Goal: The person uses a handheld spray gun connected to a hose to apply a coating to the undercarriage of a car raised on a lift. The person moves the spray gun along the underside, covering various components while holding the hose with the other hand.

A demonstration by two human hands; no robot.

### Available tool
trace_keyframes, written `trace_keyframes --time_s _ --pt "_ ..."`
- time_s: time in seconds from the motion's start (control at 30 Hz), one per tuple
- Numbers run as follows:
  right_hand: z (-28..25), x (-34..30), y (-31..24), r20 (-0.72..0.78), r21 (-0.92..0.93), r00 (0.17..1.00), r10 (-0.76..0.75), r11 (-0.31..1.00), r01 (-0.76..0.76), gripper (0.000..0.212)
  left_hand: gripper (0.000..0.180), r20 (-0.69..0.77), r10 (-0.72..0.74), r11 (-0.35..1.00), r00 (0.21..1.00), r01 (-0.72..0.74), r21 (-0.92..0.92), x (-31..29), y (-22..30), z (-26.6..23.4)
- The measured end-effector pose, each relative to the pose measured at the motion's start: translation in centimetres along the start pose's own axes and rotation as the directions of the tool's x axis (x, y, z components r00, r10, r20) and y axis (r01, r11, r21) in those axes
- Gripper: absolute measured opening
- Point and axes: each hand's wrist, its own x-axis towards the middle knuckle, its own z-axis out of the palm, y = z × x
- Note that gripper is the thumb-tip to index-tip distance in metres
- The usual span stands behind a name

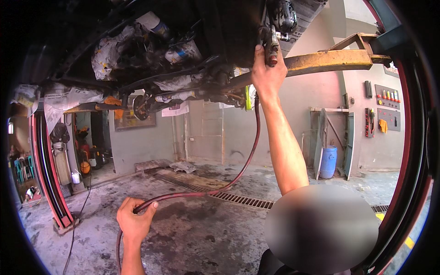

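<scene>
My right hand [269, 75] is raised high under a lifted vehicle, its fingers closed round a hose-fed spray gun [273, 46] with dark, grimy parts and a silvery fitting. A dark red hose [250, 158] hangs from below this hand and curves down to the left. Lower down, my left hand [136, 217] grips the same hose, which then drops past the wrist to the lower edge. Above both hands spreads the dark underbody [220, 36], partly wrapped in newspaper and plastic [112, 55]. The gun's front end merges with the dark parts behind it.
A yellow lift arm [330, 62] reaches in from the right post [415, 137]; a red post [48, 169] stands left. A floor grate [243, 200] crosses the wet concrete. Beyond are a blue drum [328, 162] and wall tool boards [388, 107]. A blurred oval [321, 229] covers the lower right.
</scene>
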Motion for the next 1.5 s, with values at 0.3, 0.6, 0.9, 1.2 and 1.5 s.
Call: trace_keyframes --time_s 0.3,0.6,0.9,1.2,1.5 --pt "0.2 0.1 1.2 -0.050 -0.038 0.998 -0.032 0.999 0.030 0.049 0.033 0.002 -0.024 1.000 1.000 0.024 0.005 -0.1 -0.1 0.2" --pt "0.1 -1.3 5.1 0.009 -0.072 0.996 0.091 0.993 -0.090 0.053 0.033 0.020 -0.035 0.999 0.999 0.034 0.013 -0.5 0.2 1.4" --pt "0.3 -3.2 8.8 0.045 -0.151 0.995 0.088 0.985 -0.081 0.053 0.033 0.027 -0.051 0.998 0.998 0.050 0.035 -1.1 0.3 2.6" --pt "-0.1 -4.0 10.7 0.137 -0.318 0.967 0.214 0.934 -0.161 0.053 0.034 0.034 -0.064 0.996 0.997 0.062 0.056 -1.3 0.6 2.8" --pt "0.4 -2.3 6.8 0.110 -0.162 0.990 0.085 0.985 -0.067 0.051 0.034 0.012 -0.030 0.999 0.999 0.030 -0.028 -1.3 -0.1 1.6"
